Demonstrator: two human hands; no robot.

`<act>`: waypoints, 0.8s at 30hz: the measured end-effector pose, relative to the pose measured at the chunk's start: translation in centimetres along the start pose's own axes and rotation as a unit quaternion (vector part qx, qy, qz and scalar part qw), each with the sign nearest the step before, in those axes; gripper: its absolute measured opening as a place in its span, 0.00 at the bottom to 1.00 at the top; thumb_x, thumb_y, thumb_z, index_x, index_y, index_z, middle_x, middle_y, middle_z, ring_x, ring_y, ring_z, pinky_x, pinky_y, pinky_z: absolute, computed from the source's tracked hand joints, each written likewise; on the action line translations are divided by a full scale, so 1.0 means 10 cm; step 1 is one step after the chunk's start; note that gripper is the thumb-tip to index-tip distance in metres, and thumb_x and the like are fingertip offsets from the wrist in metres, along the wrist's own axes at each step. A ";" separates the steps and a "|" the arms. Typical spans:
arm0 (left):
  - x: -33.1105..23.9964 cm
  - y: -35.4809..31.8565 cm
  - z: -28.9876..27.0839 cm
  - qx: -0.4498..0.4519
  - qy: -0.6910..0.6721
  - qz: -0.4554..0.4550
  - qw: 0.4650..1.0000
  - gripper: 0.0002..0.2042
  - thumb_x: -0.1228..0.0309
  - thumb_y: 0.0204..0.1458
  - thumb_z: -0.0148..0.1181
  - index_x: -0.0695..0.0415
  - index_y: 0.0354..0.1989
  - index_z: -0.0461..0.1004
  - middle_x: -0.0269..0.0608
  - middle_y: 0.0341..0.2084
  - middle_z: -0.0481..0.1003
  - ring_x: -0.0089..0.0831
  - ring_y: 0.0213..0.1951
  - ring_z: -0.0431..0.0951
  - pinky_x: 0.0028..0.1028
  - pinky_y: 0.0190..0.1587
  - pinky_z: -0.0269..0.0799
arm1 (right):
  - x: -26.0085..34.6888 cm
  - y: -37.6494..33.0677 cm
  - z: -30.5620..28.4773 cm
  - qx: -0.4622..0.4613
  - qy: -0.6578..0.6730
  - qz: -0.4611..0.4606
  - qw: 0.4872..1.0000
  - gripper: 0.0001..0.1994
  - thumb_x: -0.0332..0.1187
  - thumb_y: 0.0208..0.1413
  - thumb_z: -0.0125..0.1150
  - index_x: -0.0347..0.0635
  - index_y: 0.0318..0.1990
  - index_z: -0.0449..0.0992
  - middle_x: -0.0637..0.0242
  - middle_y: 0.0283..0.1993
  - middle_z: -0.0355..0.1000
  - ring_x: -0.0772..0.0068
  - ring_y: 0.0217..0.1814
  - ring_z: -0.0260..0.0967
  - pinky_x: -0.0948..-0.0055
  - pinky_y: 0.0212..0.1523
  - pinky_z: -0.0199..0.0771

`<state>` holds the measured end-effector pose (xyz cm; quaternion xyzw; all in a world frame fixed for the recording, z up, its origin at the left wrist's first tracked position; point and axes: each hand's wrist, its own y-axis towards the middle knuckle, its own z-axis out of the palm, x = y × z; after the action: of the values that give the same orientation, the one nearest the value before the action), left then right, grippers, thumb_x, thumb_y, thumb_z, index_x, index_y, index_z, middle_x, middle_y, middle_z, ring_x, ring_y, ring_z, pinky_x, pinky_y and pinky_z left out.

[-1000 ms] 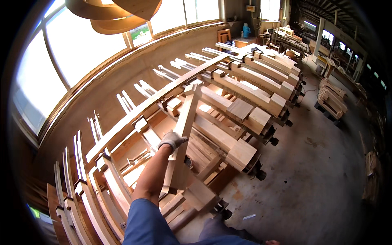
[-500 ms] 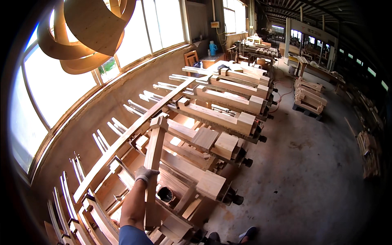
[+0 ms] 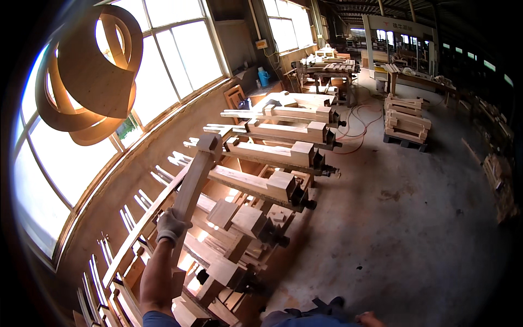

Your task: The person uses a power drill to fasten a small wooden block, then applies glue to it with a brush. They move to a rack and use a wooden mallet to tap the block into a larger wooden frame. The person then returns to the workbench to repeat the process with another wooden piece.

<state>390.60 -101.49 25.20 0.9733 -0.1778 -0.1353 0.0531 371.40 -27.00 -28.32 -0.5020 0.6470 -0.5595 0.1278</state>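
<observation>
My left hand (image 3: 171, 225), in a pale glove, is closed around a long squared wooden post (image 3: 192, 182) with a thicker block at its far end. The post is tilted, its far end raised above a row of clamped timbers. Below it lie several pale wooden beams (image 3: 255, 180) with block ends, set in metal clamps (image 3: 298, 197). My right hand (image 3: 370, 319) just shows at the bottom edge, over the floor and apart from the timbers. Its fingers are too cut off to read.
A long wooden rail (image 3: 143, 224) crosses the clamp bars along the window wall. A curved wooden lampshade-like form (image 3: 92, 71) hangs upper left. Stacked wooden frames (image 3: 406, 122) sit on a dark pallet right of the row. A red hose (image 3: 362, 143) curls on the concrete floor (image 3: 392, 240).
My left hand has lifted the post higher and farther off the beams. The view has shifted toward the far end of the row. My right hand has come into sight at the bottom edge.
</observation>
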 end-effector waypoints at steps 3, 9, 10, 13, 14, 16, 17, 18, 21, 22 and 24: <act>-0.67 0.01 0.00 -0.006 0.000 0.047 0.999 0.38 0.56 0.29 0.84 0.57 0.52 0.77 0.52 0.44 0.84 0.49 0.48 0.84 0.40 0.54 0.79 | 0.31 0.32 -0.57 -0.008 0.121 0.035 0.992 0.11 0.35 0.62 0.68 0.34 0.42 0.81 0.54 0.34 0.81 0.56 0.32 0.82 0.56 0.31 0.87; -1.66 0.25 0.23 0.020 0.042 0.079 0.996 0.36 0.56 0.31 0.82 0.56 0.52 0.76 0.52 0.43 0.84 0.48 0.48 0.84 0.41 0.54 0.78 | 0.63 0.56 -1.28 -0.044 0.178 0.027 0.983 0.10 0.32 0.64 0.65 0.33 0.44 0.79 0.54 0.32 0.80 0.54 0.29 0.82 0.55 0.27 0.85; -1.82 0.31 0.29 0.028 0.045 0.081 0.995 0.36 0.56 0.31 0.82 0.56 0.52 0.76 0.52 0.43 0.84 0.48 0.48 0.84 0.41 0.54 0.78 | 0.60 0.66 -1.31 -0.037 0.183 0.046 0.981 0.10 0.32 0.64 0.65 0.32 0.44 0.79 0.54 0.31 0.80 0.53 0.29 0.81 0.55 0.27 0.84; -2.60 0.73 0.81 0.059 -0.002 0.129 0.990 0.35 0.55 0.31 0.81 0.56 0.51 0.77 0.51 0.42 0.84 0.48 0.47 0.85 0.40 0.54 0.79 | -0.38 1.44 -1.63 -0.060 0.195 0.050 0.978 0.12 0.37 0.63 0.65 0.38 0.45 0.80 0.54 0.35 0.81 0.52 0.31 0.82 0.53 0.28 0.83; -2.66 0.78 0.82 0.052 0.003 0.127 0.991 0.35 0.55 0.31 0.81 0.56 0.50 0.77 0.52 0.42 0.84 0.48 0.47 0.85 0.40 0.54 0.79 | -0.20 1.42 -1.61 -0.054 0.164 0.046 0.984 0.11 0.38 0.62 0.65 0.39 0.44 0.80 0.54 0.35 0.81 0.51 0.31 0.82 0.53 0.28 0.82; -2.79 1.02 1.02 0.065 0.036 0.115 0.991 0.35 0.54 0.31 0.82 0.57 0.49 0.77 0.52 0.42 0.84 0.48 0.47 0.85 0.39 0.53 0.79 | 0.12 1.26 -1.47 -0.031 0.063 0.047 0.996 0.11 0.38 0.60 0.65 0.40 0.41 0.80 0.54 0.34 0.81 0.51 0.31 0.81 0.52 0.28 0.81; -2.84 1.20 1.22 0.065 0.026 0.116 0.991 0.34 0.54 0.30 0.82 0.57 0.47 0.78 0.53 0.42 0.84 0.48 0.47 0.84 0.40 0.53 0.79 | 0.24 1.20 -1.44 -0.029 0.012 0.035 0.999 0.10 0.38 0.59 0.65 0.40 0.40 0.80 0.54 0.34 0.81 0.51 0.31 0.81 0.51 0.29 0.81; -2.93 1.39 1.37 0.073 0.027 0.118 0.990 0.34 0.54 0.30 0.83 0.57 0.47 0.78 0.53 0.43 0.84 0.48 0.47 0.84 0.40 0.53 0.79 | 0.35 1.14 -1.41 -0.029 -0.037 0.018 0.999 0.10 0.38 0.58 0.65 0.41 0.38 0.80 0.54 0.34 0.81 0.51 0.32 0.81 0.51 0.29 0.80; -3.37 1.90 1.78 0.097 0.029 0.122 0.987 0.33 0.54 0.31 0.83 0.57 0.46 0.78 0.52 0.43 0.84 0.48 0.47 0.84 0.40 0.54 0.79 | 0.71 1.09 -1.42 -0.049 -0.154 -0.025 0.987 0.09 0.39 0.56 0.65 0.42 0.35 0.80 0.54 0.33 0.81 0.51 0.32 0.80 0.50 0.30 0.79; -3.52 2.06 1.93 0.114 0.008 0.124 0.986 0.33 0.54 0.32 0.83 0.57 0.47 0.78 0.53 0.44 0.83 0.49 0.48 0.84 0.39 0.54 0.79 | 0.77 1.11 -1.45 -0.056 -0.192 -0.035 0.979 0.09 0.39 0.55 0.65 0.43 0.33 0.81 0.54 0.33 0.80 0.51 0.32 0.80 0.50 0.30 0.79; -3.77 2.39 2.13 0.119 0.023 0.122 0.985 0.34 0.54 0.32 0.83 0.58 0.48 0.78 0.54 0.45 0.83 0.49 0.50 0.83 0.40 0.55 0.78 | 0.88 1.25 -1.40 -0.062 -0.259 -0.058 0.962 0.09 0.39 0.53 0.65 0.44 0.31 0.81 0.54 0.32 0.80 0.51 0.32 0.79 0.49 0.30 0.78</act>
<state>342.69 -111.36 17.68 0.9467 -0.3083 -0.0834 -0.0425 350.81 -27.23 -30.75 -0.6735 0.5949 -0.3757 0.2264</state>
